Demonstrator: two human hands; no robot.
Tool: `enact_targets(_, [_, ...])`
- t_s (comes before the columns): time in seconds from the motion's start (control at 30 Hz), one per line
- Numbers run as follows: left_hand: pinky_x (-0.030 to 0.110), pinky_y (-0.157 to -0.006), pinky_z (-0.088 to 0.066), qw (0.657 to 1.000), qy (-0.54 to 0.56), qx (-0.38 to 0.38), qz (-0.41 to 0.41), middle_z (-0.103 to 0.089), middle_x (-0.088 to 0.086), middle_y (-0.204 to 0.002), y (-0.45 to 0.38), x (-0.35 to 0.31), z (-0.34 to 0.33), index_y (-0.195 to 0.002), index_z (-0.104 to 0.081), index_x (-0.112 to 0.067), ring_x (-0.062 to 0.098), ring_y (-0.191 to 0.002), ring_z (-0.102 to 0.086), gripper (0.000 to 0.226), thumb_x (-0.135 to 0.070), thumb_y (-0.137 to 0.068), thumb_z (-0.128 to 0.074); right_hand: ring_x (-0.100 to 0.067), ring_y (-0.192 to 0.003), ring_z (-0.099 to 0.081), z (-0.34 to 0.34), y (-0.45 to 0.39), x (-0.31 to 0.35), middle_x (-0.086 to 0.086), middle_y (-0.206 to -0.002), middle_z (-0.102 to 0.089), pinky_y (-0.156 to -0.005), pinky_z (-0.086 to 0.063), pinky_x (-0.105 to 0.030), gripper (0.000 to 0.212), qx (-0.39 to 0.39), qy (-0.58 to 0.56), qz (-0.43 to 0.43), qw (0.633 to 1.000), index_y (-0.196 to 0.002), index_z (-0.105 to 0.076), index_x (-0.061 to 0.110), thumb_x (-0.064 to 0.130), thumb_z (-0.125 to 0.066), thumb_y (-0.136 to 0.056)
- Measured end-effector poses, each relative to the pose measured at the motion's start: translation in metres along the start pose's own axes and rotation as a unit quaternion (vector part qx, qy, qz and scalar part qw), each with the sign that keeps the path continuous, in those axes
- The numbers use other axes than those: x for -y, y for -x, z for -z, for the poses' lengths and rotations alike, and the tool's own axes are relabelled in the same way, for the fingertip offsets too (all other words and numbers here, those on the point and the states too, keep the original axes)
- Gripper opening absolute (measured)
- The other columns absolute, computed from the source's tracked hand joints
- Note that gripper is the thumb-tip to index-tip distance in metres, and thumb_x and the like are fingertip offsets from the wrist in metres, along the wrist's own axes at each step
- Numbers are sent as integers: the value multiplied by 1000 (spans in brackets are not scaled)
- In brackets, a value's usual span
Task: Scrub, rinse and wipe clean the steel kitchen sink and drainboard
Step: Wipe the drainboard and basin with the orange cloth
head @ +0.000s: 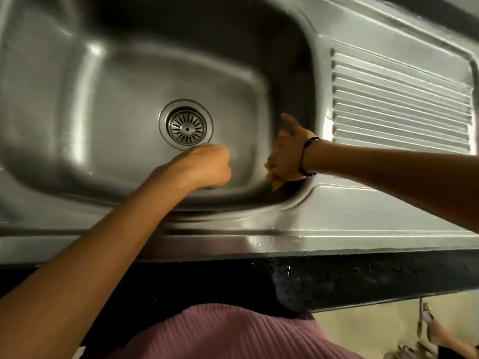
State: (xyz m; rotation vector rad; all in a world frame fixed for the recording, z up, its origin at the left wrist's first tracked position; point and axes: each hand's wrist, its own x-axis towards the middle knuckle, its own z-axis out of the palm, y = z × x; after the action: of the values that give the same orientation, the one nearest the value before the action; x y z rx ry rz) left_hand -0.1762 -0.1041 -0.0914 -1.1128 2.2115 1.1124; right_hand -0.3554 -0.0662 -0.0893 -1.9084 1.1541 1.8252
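1. Nearest, along the bottom of the frame, runs the dark counter edge [363, 278] with water drops on it. The steel front lip of the sink [108, 81] lies just above it, also wet near the middle.

2. At centre, the left hand [204, 167] hangs over the basin floor just below the drain [186, 125]. Its fingers are curled into a loose fist, and I see nothing in it.

3. Right of centre, the right hand [287, 154] grips a crumpled orange cloth [274, 183] against the basin's right wall at the near right corner. The fingers are wrapped round the cloth and the thumb sticks up toward the top of the frame.

4. The step in hand looks like wiping that inner wall and corner. To do it well:
   - press the cloth flat into the curved corner, where grime collects;
   - stroke along the wall from rim down to floor, toward the drain;
   - refold the cloth to a fresh face before moving to the drainboard [399, 104].

5. Farthest, the sink's long axis runs left to right across the frame, rising slightly toward the right. The basin fills the left and centre, and the drainboard sits at upper right. Its ribs run along that same axis, and any slope toward the basin cannot be judged.
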Motion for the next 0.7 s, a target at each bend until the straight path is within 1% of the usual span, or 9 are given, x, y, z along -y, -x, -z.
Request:
enact_targets(0.07, [30,-64,-45,1000,-14,-16,-16,-63,18,-92,-12,-7,7,-84,-62,-3,30,-79,-58,15,-3,-79,-48,-35,-137,-24,4,-11,-2,0,-142,-42,-107,4,-66,57,-10,2,-40,999,-135,-42,35,65,-24,-90])
enact_targets(0.17, [27,-63,-39,998,-37,-17,-42,-62,18,-96,-26,-18,20,-95,-64,-3,31,-83,-57,22,-3,-84,-45,-29,-116,-44,5,-22,6,-2,-123,-55,-107,-22,-49,42,-7,-56,-44,997,-114,-57,30,55,-39,-86])
enact_targets(0.23, [26,-52,-33,996,-64,23,-60,-57,16,-82,-31,-24,26,-82,-60,-1,27,-69,-51,19,0,-84,-41,-25,-106,-47,0,-15,18,-1,-114,-59,-103,-30,-39,34,5,-129,1,992,-97,-64,24,48,-42,-87])
enact_targets(0.3, [26,-46,-25,993,-90,54,-63,-46,10,-68,-37,-27,27,-67,-48,-4,20,-56,-39,21,3,-84,-38,-23,-110,-43,0,-10,29,-2,-118,-57,-105,-26,-39,41,-6,-121,31,992,-109,-61,23,49,-34,-94])
enact_targets(0.37, [27,-46,-26,990,-105,68,-69,-44,7,-67,-41,-28,25,-66,-46,-7,17,-54,-37,23,2,-85,-36,-27,-124,-40,6,-14,28,-3,-132,-50,-108,-22,-47,42,6,-72,1,997,-126,-53,22,44,-32,-97])
enact_targets(0.43, [26,-48,-29,986,-114,86,-81,-47,6,-70,-42,-26,20,-70,-48,-7,16,-57,-40,22,1,-86,-36,-28,-137,-26,12,-32,20,-4,-147,-35,-110,-7,-57,46,25,-34,-19,999,-139,-39,28,45,-32,-97])
enact_targets(0.53, [27,-57,-35,980,-148,94,-98,-49,5,-76,-43,-24,17,-75,-49,-8,18,-65,-46,20,-3,-89,-36,-30,-142,-15,11,-57,-19,-4,-153,-23,-109,5,-60,52,-22,-21,-73,997,-143,-28,40,56,-28,-93])
enact_targets(0.63, [24,-51,-32,979,-156,62,-112,-41,2,-67,-44,-30,20,-63,-39,-11,14,-57,-39,28,-1,-89,-36,-35,-140,-16,16,-68,-55,-11,-150,-26,-111,3,-57,53,-94,-8,-168,981,-142,-31,33,55,-28,-93])
enact_targets(0.7, [23,-47,-28,980,-154,36,-121,-38,3,-65,-43,-32,23,-62,-38,-10,14,-54,-35,29,0,-88,-36,-34,-141,-14,19,-78,-57,-9,-150,-28,-114,1,-54,52,-112,-13,-204,972,-141,-34,29,50,-30,-94])
